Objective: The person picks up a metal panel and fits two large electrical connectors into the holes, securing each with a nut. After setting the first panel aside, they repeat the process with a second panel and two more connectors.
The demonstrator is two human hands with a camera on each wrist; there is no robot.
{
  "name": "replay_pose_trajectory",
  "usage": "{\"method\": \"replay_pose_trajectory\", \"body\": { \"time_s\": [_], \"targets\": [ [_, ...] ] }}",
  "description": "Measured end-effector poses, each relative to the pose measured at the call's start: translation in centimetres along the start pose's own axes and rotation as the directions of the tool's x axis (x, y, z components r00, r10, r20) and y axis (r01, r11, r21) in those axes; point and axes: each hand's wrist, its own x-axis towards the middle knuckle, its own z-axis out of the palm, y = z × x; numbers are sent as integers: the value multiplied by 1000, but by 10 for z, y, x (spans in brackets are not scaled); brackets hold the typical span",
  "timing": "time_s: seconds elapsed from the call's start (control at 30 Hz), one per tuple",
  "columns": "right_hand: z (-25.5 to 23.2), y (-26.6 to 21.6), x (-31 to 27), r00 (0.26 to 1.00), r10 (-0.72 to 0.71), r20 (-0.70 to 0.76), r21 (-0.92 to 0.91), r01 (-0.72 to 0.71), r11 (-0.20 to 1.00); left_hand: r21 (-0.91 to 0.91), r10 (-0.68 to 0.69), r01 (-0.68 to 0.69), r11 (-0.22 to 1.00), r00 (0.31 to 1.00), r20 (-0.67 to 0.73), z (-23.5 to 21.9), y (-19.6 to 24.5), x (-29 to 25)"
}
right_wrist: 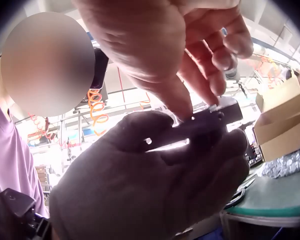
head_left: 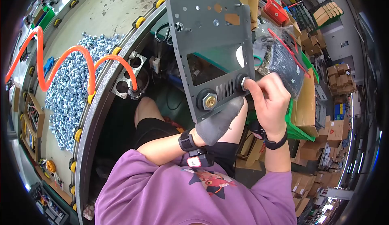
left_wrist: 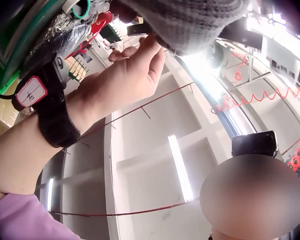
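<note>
A dark grey sheet-metal panel (head_left: 210,34) with round holes, slots and a large rectangular window stands tilted above the lap. My left hand (head_left: 221,121), in a grey knit glove, holds its lower edge from beneath. In the right wrist view the gloved fingers (right_wrist: 205,175) wrap under the panel (right_wrist: 210,122). Near the lower left corner sits a hex nut (head_left: 210,101) around a brass-coloured centre. At the lower right a second hex nut (head_left: 244,84) sits on a black round fitting. My bare right hand (head_left: 270,99) has thumb and forefinger at this nut, pinching it; the other fingers curl.
On the left, a roller-edged worktop (head_left: 129,6) carries a heap of small metal parts (head_left: 77,91). An orange coiled hose (head_left: 91,67) ends at a metal bracket (head_left: 123,81). To the right are a bagged dark bundle (head_left: 285,65), a red bin (head_left: 275,9) and cardboard boxes (head_left: 306,111).
</note>
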Motion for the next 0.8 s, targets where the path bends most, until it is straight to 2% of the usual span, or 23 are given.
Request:
{"method": "replay_pose_trajectory", "body": {
  "time_s": [0.07,0.1,0.13,0.2,0.23,0.27,0.3,0.33,0.37,0.4,0.43,0.47,0.5,0.53,0.57,0.6,0.63,0.67,0.7,0.73,0.77,0.8],
  "targets": [
    [-4,-13,10,967,-40,-251,169,85,982,10,54,-54,999,998,-30,4,-5,-3],
    [5,-4,9,950,-144,-275,110,180,978,21,102,-101,995,993,-60,4,-6,-3],
    [7,-1,4,962,-130,-241,105,159,982,25,103,-102,994,993,-55,3,-5,-2],
    [1,21,-8,982,-138,-127,73,148,986,165,-37,38,986,999,-8,2,1,4],
    [-6,21,-12,983,-127,-134,243,157,957,171,-33,32,985,999,2,2,5,5],
    [-8,14,-8,981,-126,-145,241,158,957,208,-106,102,973,994,8,2,7,4],
    [-7,1,-4,970,-76,-232,286,142,948,246,-184,176,953,983,12,3,9,3],
    [-7,-5,-3,948,-18,-317,329,128,936,253,-187,174,952,982,25,3,7,4],
    [-1,1,-6,958,-38,-284,289,123,949,432,58,-72,899,997,47,2,4,8],
    [0,7,-11,966,-66,-248,223,123,967,578,297,-307,756,948,116,3,3,12],
    [-3,17,-18,966,-113,-231,321,186,929,388,156,-135,912,988,-23,9,3,14],
    [-9,21,-21,962,-165,-218,416,245,876,391,162,-148,908,987,-3,14,5,18],
    [-10,18,-21,947,-135,-292,411,252,876,167,66,-46,985,991,-114,21,8,22],
    [-14,9,-21,955,13,-296,409,114,905,-73,-61,48,996,979,-195,26,9,24],
    [-9,11,-19,950,16,-313,383,111,917,382,182,-144,913,981,-66,20,-2,25],
    [-4,17,-19,943,20,-331,355,105,929,384,179,-151,911,983,-38,17,-4,26],
    [-7,22,-25,964,31,-263,349,65,935,584,315,-303,753,945,85,17,-5,28],
    [-8,36,-36,971,-20,-237,334,100,937,720,421,-447,531,876,235,17,-8,31],
    [-6,44,-41,964,-40,-261,445,157,882,665,286,-305,682,948,141,20,-13,31],
    [-10,50,-48,955,-46,-293,529,202,824,688,234,-306,658,952,200,24,-11,28],
    [-19,49,-51,941,-28,-336,409,173,896,514,147,-185,838,983,114,37,-3,37],
    [-27,47,-53,926,-12,-377,282,127,951,588,264,-350,729,937,230,47,4,44]
  ]
}}
